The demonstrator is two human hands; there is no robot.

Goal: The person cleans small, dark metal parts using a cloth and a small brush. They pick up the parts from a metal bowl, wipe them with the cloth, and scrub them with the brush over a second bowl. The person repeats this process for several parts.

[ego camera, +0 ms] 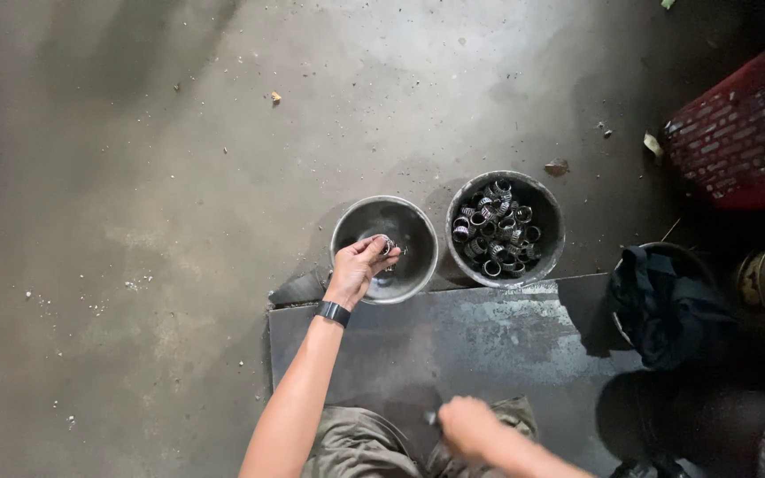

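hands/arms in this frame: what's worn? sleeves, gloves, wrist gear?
Both hands are bare, no gloves. The left hand has a black band, like a watch or tracker, at the wrist, and the forearm is uncovered with no sleeve in view. The right hand is slightly blurred; its forearm also shows no sleeve or wrist gear.

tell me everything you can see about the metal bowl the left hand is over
The round grey metal bowl stands upright on the concrete floor, against the far edge of a dark steel plate. Its inside is dull, shiny and nearly empty; only a few small metal pieces seem to lie at the bottom. The left hand, with a black wristband, reaches over its near-left rim holding a small metal ring. Just right of it stands a similar bowl full of metal rings; whether they touch is unclear.
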